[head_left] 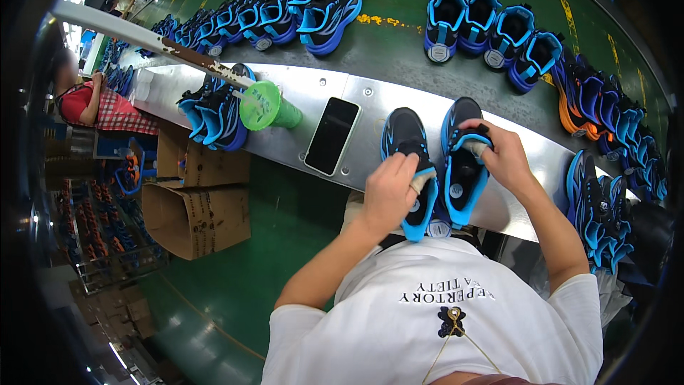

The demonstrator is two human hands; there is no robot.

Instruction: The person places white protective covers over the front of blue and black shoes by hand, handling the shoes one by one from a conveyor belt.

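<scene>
Just below the centre of the frame, a pair of black sports shoes with bright blue trim stood side by side, toes pointing up the frame, on a long strip of dull metal bench [370,96]. The left hand [390,192] lay curled over the opening of the left-hand black-and-blue shoe [407,144], its fingers gripping a pale wad pushed into the shoe; what the wad was made of could not be made out. The right hand [499,153] was closed on the tongue of the right-hand black-and-blue shoe [459,171], a fingertip wrapped in something pale, and the palm hid the collar beneath it. The heels of both shoes were partly covered by the hands and by the person's white shirt at the lower edge.

Left of the pair, a dark flat phone [332,135] lay face up, then a green plastic cup with a lid [265,105] on its side. Another black-and-blue pair [217,115] stood further left. On the green belt [399,0] across the top, rows of blue shoes [491,32] bent with the lens. At the right rim more shoes [597,207] were cut off by the dark border. At far left, a second person in red [89,103] was largely hidden, above brown cardboard boxes [196,217].
</scene>
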